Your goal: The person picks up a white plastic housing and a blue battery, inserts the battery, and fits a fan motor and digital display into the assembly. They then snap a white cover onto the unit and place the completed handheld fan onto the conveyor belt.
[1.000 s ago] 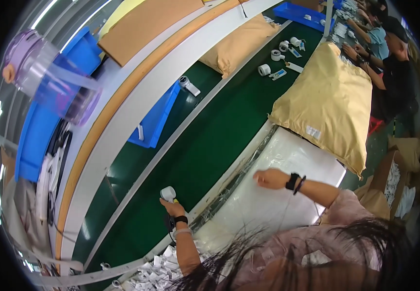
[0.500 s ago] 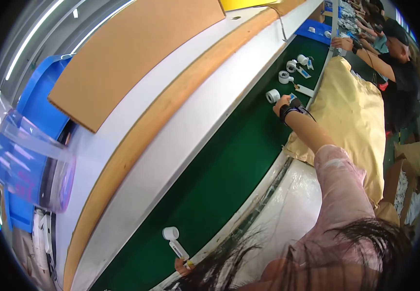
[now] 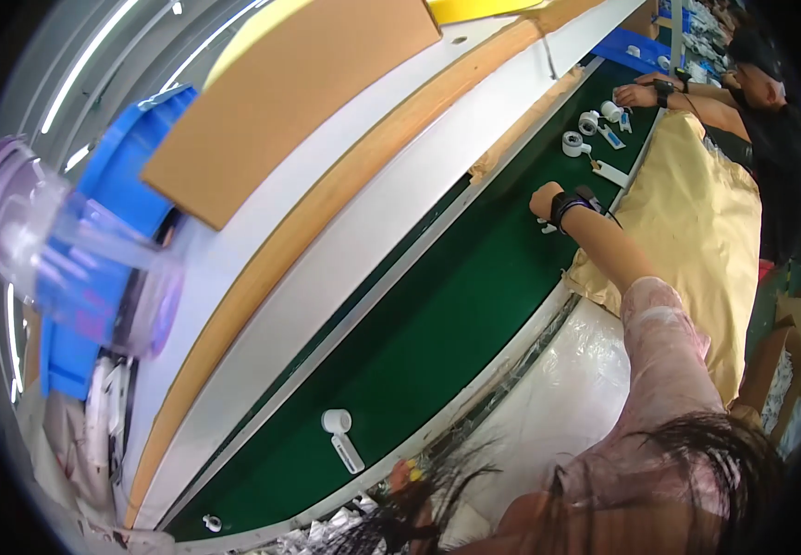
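Over the green belt [image 3: 437, 305], my right hand [image 3: 547, 199] is closed with its knuckles up, a dark band round the wrist. White bits of a small round-headed device [image 3: 546, 227] show under the fingers; the hand covers the rest. Several like devices, such as one with a round white head [image 3: 573, 143], lie just beyond it. Nearer me, a white round-headed device with a flat handle [image 3: 348, 453] lies on the belt. By its handle end, my left hand [image 3: 400, 476] shows only in part beside a small yellow thing; hair hides its fingers.
A tan sack [image 3: 687, 240] lies right of the belt, above clear plastic wrap [image 3: 558, 370]. A white ledge with wooden edging [image 3: 326, 208] runs along the left, bearing a cardboard sheet [image 3: 299, 102]. Another person's hand [image 3: 636, 95] reaches over the belt's far end, near a blue tray [image 3: 627, 51].
My right hand has drawn slightly nearer, away from the far devices, with the white device under it. My left hand has come off the near device's handle. The view has shifted.
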A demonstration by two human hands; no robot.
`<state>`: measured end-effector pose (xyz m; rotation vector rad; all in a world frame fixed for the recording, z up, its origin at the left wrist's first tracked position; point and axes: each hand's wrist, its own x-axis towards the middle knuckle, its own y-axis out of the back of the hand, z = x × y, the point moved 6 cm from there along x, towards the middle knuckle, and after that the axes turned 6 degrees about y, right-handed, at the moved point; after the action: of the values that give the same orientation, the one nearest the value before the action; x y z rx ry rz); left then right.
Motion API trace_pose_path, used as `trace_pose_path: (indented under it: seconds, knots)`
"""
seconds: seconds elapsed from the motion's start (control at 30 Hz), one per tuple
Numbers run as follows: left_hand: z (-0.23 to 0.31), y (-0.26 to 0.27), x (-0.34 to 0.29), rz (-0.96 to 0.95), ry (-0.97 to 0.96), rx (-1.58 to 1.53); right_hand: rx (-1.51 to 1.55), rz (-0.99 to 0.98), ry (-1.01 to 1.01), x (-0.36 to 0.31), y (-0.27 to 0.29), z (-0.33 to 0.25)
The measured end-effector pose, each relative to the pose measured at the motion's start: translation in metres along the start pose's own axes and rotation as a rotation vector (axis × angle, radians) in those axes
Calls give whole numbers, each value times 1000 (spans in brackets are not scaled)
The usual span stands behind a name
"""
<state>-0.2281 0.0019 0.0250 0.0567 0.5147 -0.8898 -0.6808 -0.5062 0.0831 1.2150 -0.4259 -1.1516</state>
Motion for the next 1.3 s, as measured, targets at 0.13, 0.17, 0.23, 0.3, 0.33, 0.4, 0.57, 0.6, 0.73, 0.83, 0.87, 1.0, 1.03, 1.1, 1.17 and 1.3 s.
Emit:
trace_pose_path:
  seconds: [0.13,0.17,0.23,0.3,0.33,0.4,0.57,0.6,0.73,0.83,0.87,1.0,1.03,1.1,1.17,1.3]
  knots:
    - [29,-48,-59,-114,-670,753,-78,25,66,-48,41,-37]
    - [30,-56,-63,-164,-612,792,-64,70,94,-59,39,-41]
    - [36,-64,-81,-218,-496,596,3,204,191,-90,66,-67]
    - [35,-58,-95,-341,-456,575,173,367,319,-131,102,-100]
    - [31,-48,-105,-312,-445,562,266,397,364,-148,116,-118]
    - [43,-58,-124,-347,-317,319,504,405,549,-178,130,-156]
    - [89,-64,-176,-126,-700,685,1251,343,946,-284,161,-265]
    - [99,-67,-185,-70,-837,856,1349,263,969,-303,162,-286]
    - [96,-55,-209,-226,-676,785,1536,-19,1085,-380,179,-352]
    - [62,-39,-222,-516,-240,435,1813,-349,1132,-415,175,-390]
    - [52,-38,-229,-667,-73,251,1799,-372,1169,-423,179,-395]
    - [37,-17,-244,-644,77,47,1769,-433,1062,-433,168,-407]
    - [38,-12,-247,-634,70,44,1701,-408,1055,-437,168,-407]
    - [47,-1,-252,-492,-22,187,1590,-412,976,-443,169,-406]
    - [59,0,-261,-429,-64,253,1467,-180,952,-444,171,-404]
    - [56,-2,-263,-482,-84,138,920,805,869,-465,201,-390]
